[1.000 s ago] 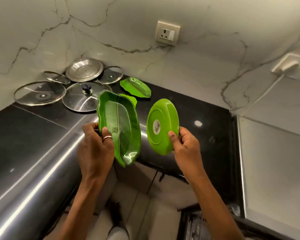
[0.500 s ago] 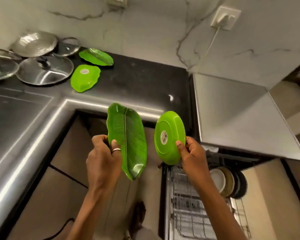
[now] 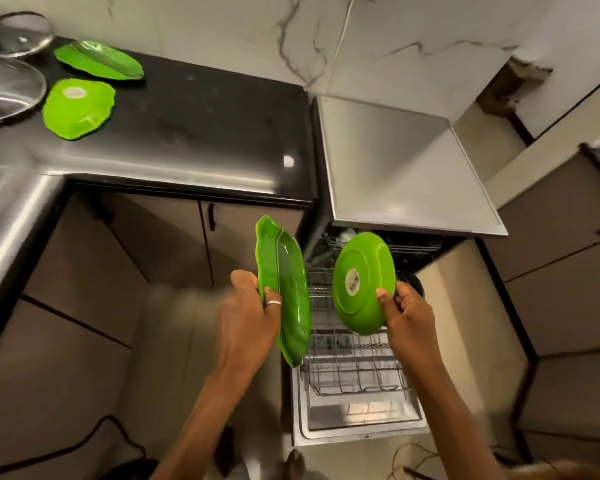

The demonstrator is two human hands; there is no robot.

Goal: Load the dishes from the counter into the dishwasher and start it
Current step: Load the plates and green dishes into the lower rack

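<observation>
Black bench (image 3: 205, 133), upper left: two green dishes (image 3: 78, 109). Centre frame, above dishwasher rack (image 3: 354, 368): left hand (image 3: 246, 313) grip pinches leaf plate (image 3: 286, 299), right hand (image 3: 409, 317) grip pinches round plate (image 3: 362, 282). Risk: edge-only hold, plate slips, clatters into rack.

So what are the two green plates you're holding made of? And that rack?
The leaf-shaped plate looks like glossy plastic or melamine: evenly bright green with shiny highlights. The round plate seems the same, with a paper sticker on its underside. The rack is thin metal wire, maybe coated; hard to tell.
</observation>
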